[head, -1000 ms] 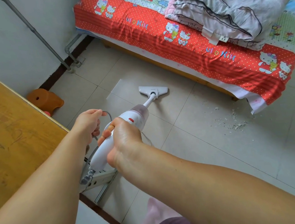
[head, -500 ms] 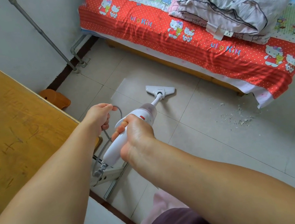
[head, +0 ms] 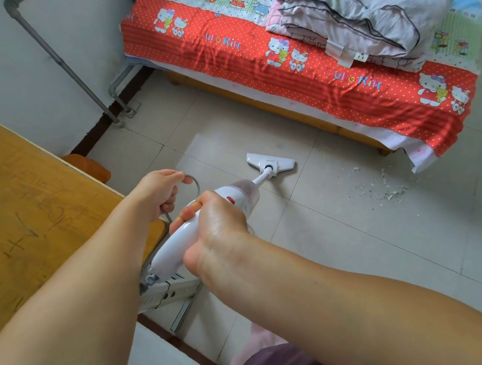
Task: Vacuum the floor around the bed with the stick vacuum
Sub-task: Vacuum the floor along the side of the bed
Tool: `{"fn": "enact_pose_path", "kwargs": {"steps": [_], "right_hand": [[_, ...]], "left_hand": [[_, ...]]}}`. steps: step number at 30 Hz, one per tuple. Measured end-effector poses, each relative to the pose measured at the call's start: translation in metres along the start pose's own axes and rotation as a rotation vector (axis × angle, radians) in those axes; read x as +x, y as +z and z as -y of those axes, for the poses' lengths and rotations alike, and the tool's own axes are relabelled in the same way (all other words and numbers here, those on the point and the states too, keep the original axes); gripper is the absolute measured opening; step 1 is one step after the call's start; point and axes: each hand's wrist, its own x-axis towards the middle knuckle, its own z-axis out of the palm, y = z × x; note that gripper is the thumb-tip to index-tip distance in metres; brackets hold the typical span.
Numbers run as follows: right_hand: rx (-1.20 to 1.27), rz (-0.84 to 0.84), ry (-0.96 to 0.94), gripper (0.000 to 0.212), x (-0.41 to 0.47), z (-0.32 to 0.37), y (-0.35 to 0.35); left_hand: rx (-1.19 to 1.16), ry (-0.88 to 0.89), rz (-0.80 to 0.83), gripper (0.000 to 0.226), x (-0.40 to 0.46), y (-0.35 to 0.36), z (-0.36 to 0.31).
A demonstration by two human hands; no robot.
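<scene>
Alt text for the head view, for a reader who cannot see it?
A person's right hand grips a white stick vacuum while the left hand holds its grey cord. The vacuum head rests on pale floor tiles beside a bed, with debris near the bed's corner.

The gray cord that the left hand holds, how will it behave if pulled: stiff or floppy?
Probably floppy: the cord bends in a loose loop over the left hand. It looks thin, so likely light. It may trail and snag, since it runs down past the vacuum handle.
</scene>
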Motion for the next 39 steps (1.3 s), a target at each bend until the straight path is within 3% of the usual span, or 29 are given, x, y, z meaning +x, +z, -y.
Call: {"fn": "enact_pose_path", "kwargs": {"steps": [9, 27, 39], "right_hand": [[0.086, 0.064, 0.012, 0.029, -0.006, -0.003, 0.001], [0.116, -0.026, -0.075, 0.026, 0.032, 0.059, 0.005], [0.131, -0.093, -0.151, 0.031, 0.054, 0.097, -0.009]], "left_hand": [[-0.008, -0.006, 0.028, 0.026, 0.003, -0.007, -0.004], [-0.075, 0.05, -0.075, 0.027, 0.028, 0.008, -0.019], [0.037, 0.015, -0.085, 0.025, 0.027, 0.03, -0.015]]}}
